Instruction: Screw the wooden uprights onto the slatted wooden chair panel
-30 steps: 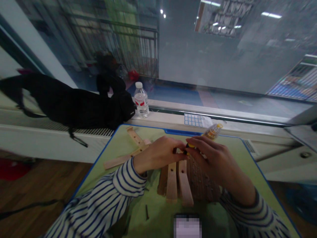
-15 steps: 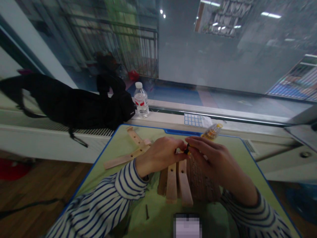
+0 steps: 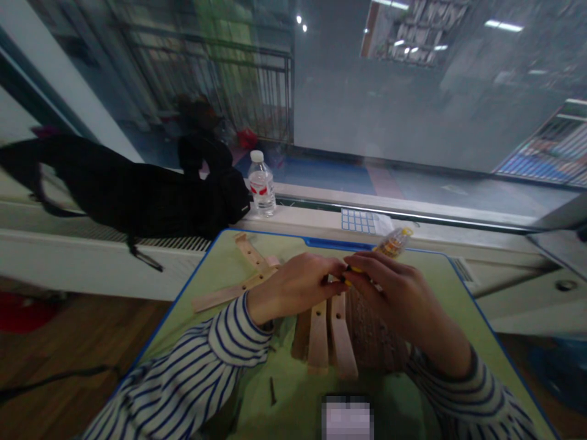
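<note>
Left hand [image 3: 300, 282] and right hand [image 3: 406, 299] pinched yellow-black piece [image 3: 354, 269] between fingertips; likely unfinished: wooden strips [image 3: 318, 345] lay ahead, screw [image 3: 273, 391] loose near left.

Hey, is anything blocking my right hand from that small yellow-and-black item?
Nothing visible is: the right hand holds the yellow-and-black item, with the left hand close beside it.

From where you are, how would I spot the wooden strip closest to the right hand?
On the blue-edged green table, find the brown piece. Two pale wooden strips overlap it, side by side. You want the right strip: its near end angles rightward, while its left neighbour runs nearly straight.
</note>
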{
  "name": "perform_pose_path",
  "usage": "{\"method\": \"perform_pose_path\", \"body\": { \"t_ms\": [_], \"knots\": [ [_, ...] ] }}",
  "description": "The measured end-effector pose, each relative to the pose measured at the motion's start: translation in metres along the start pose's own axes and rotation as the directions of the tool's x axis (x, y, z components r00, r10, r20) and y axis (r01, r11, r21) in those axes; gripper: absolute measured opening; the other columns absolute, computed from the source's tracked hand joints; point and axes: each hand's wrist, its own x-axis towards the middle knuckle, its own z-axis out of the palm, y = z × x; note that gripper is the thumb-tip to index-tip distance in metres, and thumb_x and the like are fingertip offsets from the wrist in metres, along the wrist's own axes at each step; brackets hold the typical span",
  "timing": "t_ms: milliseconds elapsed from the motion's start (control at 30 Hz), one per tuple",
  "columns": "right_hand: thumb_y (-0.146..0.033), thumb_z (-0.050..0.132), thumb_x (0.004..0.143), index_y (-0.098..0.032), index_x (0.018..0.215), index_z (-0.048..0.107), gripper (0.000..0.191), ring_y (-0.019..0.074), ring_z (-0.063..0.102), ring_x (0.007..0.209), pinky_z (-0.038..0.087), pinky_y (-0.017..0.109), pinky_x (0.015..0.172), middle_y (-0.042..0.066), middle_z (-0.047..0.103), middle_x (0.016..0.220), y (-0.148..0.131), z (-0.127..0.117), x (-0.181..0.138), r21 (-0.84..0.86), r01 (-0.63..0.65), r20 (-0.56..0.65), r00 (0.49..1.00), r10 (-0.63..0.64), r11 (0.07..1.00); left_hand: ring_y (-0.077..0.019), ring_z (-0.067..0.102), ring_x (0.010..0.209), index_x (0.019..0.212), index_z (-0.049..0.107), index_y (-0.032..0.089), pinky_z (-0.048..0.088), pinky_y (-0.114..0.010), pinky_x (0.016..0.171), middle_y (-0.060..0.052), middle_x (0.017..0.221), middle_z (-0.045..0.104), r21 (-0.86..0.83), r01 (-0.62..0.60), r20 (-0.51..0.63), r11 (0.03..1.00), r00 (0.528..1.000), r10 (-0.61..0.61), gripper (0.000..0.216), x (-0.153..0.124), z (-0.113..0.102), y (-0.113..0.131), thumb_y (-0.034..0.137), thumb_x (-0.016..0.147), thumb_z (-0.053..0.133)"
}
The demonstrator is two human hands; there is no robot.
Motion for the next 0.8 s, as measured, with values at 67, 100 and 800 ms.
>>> {"method": "perform_pose_path", "body": {
  "t_ms": [67, 100, 800],
  "knots": [
    [-0.027, 0.049, 0.094, -0.018, 0.108, 0.062, 0.022, 0.0172, 0.066, 0.092, 0.054, 0.033, 0.081, 0.005, 0.068, 0.107, 0.0003, 0.0002, 0.0002, -0.005, 0.0, -0.005, 1.0, 0.0, 1.0, -0.0164, 0.063, 0.082, 0.098, 0.064, 0.02, 0.043, -0.024, 0.066, -0.002, 0.094, 0.069, -0.003, 0.009, -0.014, 1.0, 1.0, -0.009, 0.015, 0.0001, 0.0002, 0.001, 0.029, 0.087, 0.057],
    [-0.027, 0.049, 0.094, -0.018, 0.109, 0.062, 0.022, 0.0173, 0.066, 0.092, 0.054, 0.034, 0.081, 0.006, 0.068, 0.107, 0.0004, 0.0003, 0.0003, -0.007, -0.002, -0.004, 1.0, 0.002, 1.0, -0.0167, 0.063, 0.083, 0.098, 0.064, 0.021, 0.043, -0.025, 0.067, -0.001, 0.094, 0.069, 0.002, 0.014, -0.021, 1.0, 1.0, -0.014, 0.016, 0.0002, 0.0006, 0.0015, 0.029, 0.086, 0.058],
    [-0.027, 0.047, 0.094, -0.016, 0.114, 0.061, 0.027, 0.02, 0.066, 0.094, 0.054, 0.036, 0.082, 0.009, 0.067, 0.111, 0.0004, -0.0025, -0.0012, -0.053, -0.008, 0.006, 1.0, 0.008, 0.999, -0.017, 0.062, 0.074, 0.092, 0.064, 0.019, 0.04, -0.025, 0.062, -0.002, 0.081, 0.068, 0.127, 0.012, 0.011, 0.992, 1.0, -0.014, 0.016, 0.0003, 0.0024, 0.0021, 0.03, 0.089, 0.053]
  ]
}}
